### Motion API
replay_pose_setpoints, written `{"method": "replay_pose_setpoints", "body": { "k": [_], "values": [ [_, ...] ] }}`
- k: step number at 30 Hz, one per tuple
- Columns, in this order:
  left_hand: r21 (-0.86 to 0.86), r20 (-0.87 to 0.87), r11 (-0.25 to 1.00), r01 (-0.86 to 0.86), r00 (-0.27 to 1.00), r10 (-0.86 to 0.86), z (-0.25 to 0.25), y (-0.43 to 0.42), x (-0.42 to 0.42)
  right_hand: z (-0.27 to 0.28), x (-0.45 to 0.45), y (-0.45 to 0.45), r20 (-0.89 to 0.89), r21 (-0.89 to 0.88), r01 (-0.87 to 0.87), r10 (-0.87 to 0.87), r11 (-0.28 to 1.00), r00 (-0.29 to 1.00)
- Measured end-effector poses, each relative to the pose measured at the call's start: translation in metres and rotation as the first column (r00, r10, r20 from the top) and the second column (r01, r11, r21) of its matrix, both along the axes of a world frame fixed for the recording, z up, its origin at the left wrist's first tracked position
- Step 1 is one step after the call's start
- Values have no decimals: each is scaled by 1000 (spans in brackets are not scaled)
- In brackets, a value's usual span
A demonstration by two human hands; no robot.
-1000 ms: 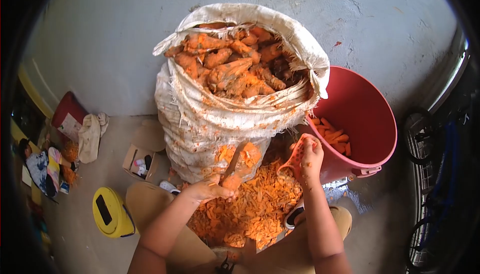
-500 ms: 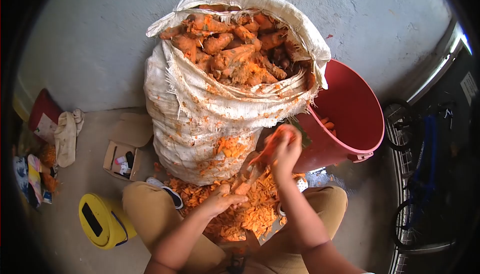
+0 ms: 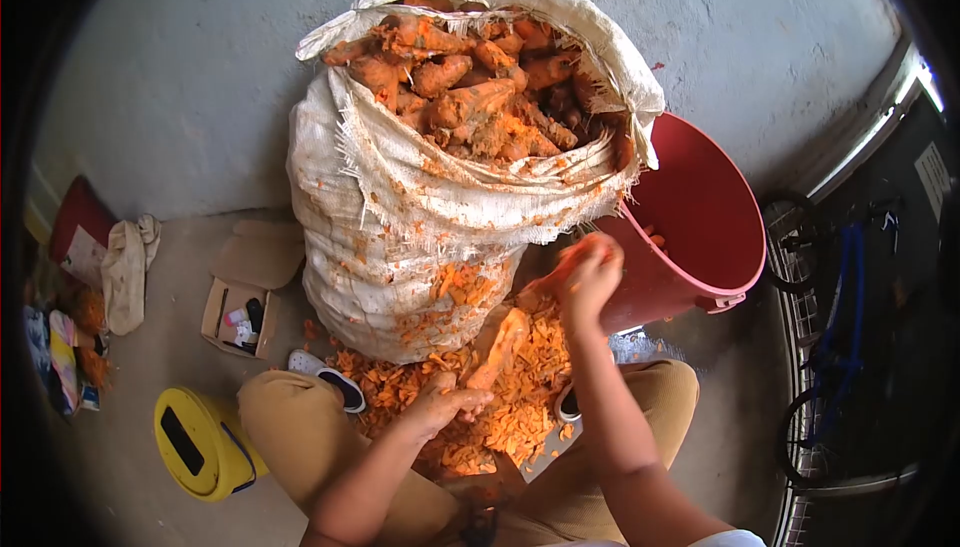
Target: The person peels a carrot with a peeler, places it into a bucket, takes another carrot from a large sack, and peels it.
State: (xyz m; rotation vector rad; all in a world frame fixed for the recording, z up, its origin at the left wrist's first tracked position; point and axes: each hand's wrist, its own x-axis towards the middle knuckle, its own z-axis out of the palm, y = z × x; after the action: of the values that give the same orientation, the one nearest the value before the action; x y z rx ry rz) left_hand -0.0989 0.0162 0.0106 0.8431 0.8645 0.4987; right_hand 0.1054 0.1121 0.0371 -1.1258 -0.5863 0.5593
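Note:
My left hand [image 3: 440,407] is closed round the lower end of a partly peeled carrot [image 3: 500,347], which points up and away from me. To its upper right, my right hand [image 3: 594,282] is closed, apart from the carrot. An orange-red blurred shape shows at its fingers; what it is I cannot make out. Below both hands, a heap of orange peelings [image 3: 520,432] covers the floor between my feet. A large white woven sack [image 3: 370,237] stands in front of me, its mouth folded back over many rough carrots [image 3: 470,107].
Right of the sack stands a red bin [image 3: 700,217] with a few carrot pieces visible inside. A yellow bucket [image 3: 215,467] is beside my left knee, near an open cardboard box [image 3: 235,317]. A bicycle [image 3: 850,327] lies along the right side; a grey wall [image 3: 200,97] rises behind.
My right hand has moved slightly up and to the right, farther from the carrot. My left hand keeps its grip, and more of the carrot's peeled side shows. The view has shifted slightly.

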Motion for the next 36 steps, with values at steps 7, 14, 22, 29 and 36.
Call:
{"method": "replay_pose_setpoints", "body": {
  "k": [7, 14, 22, 29, 36],
  "values": [
    [-132, 104, 989, -61, 992, 75, -10, 2, 0, 5, -42, -31, 432, 42, -89, 62, 995, 900],
    [-214, 157, 976, -51, 984, 86, -14, -8, -6, -15, -2, 13, 64, -18, 54, -52, 998, 997],
    [-75, 64, 997, -17, 998, 22, -8, 0, -13, -16, -72, -35, 625, -22, -82, 77, 996, 777],
    [18, 33, 999, -26, 999, 26, -8, -7, -20, -21, 7, 24, 14, -46, 100, -100, 994, 995],
    [13, 48, 1000, -21, 999, 20, -16, -7, -20, -22, -80, -33, 634, -69, -64, 93, 996, 768]
  ]
}}
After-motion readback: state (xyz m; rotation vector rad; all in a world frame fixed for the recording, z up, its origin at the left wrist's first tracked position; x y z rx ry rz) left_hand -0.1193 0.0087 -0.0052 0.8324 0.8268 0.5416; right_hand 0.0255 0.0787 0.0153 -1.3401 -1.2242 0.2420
